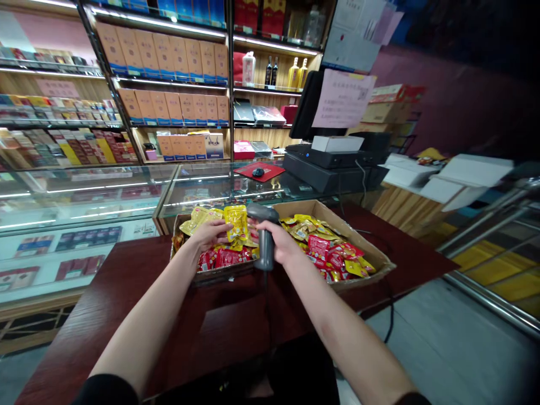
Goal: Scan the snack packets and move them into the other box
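Note:
My left hand (212,234) grips a yellow snack packet (237,223) by its left side, upright above the left cardboard box (228,274). My right hand (276,239) is wrapped round the handle of a dark grey barcode scanner (265,247), whose head is close to the packet's right edge. A cable runs down from the scanner's handle. Red and gold packets (230,257) fill the left box beneath my hands. To the right, another cardboard box (350,228) holds red and yellow packets (324,247).
Both boxes stand on a dark red table (139,292). Behind is a glass display counter (202,185) with a mouse (258,172) on a red mat. A monitor (306,107) and black cash drawer (316,171) stand back right. A metal railing (485,281) is at right.

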`<state>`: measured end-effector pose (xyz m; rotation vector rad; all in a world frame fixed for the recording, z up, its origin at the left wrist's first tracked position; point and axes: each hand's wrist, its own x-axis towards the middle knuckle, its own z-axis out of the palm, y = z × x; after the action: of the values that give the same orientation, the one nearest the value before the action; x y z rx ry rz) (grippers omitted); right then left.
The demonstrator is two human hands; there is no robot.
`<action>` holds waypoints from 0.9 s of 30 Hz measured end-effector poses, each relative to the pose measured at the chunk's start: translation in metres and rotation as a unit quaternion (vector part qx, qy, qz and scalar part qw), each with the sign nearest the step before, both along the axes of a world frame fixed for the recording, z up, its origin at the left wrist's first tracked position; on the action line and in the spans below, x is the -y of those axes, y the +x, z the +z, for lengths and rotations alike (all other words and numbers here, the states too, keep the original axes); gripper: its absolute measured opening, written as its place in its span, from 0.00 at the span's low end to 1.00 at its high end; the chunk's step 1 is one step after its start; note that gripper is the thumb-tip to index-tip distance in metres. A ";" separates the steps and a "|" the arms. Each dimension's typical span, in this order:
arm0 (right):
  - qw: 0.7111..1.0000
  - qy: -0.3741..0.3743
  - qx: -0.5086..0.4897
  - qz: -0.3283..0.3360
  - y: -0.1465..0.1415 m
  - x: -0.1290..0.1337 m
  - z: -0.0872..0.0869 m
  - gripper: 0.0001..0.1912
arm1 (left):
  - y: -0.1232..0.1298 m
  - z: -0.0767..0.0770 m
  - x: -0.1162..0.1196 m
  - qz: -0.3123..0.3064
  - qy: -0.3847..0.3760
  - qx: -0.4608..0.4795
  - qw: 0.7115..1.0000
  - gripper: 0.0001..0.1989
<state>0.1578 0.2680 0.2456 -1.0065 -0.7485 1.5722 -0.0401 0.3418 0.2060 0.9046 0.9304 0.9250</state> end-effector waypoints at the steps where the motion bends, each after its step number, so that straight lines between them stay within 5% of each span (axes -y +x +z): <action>1: 0.999 -0.024 -0.026 0.029 0.003 -0.009 0.002 0.10 | -0.001 0.000 0.000 -0.003 -0.001 0.003 1.000 0.16; 7: 0.990 -0.078 -0.095 0.067 0.011 -0.035 -0.004 0.08 | 0.004 0.000 0.002 -0.009 -0.020 -0.011 1.000 0.17; 13: 0.983 -0.104 -0.124 0.084 0.045 -0.037 -0.001 0.08 | 0.036 0.008 0.001 -0.016 -0.042 -0.055 0.997 0.18; 16: 0.981 -0.095 -0.148 0.081 0.078 -0.036 0.007 0.09 | 0.068 0.018 -0.008 -0.043 -0.033 -0.057 0.997 0.16; 27: 0.984 -0.082 -0.106 -0.120 0.219 -0.017 0.020 0.10 | 0.229 0.033 -0.032 -0.129 -0.013 -0.068 0.989 0.15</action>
<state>0.3765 0.2851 0.2656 -0.9883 -0.3419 1.5164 0.1891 0.3740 0.2388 1.0478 0.9136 0.6350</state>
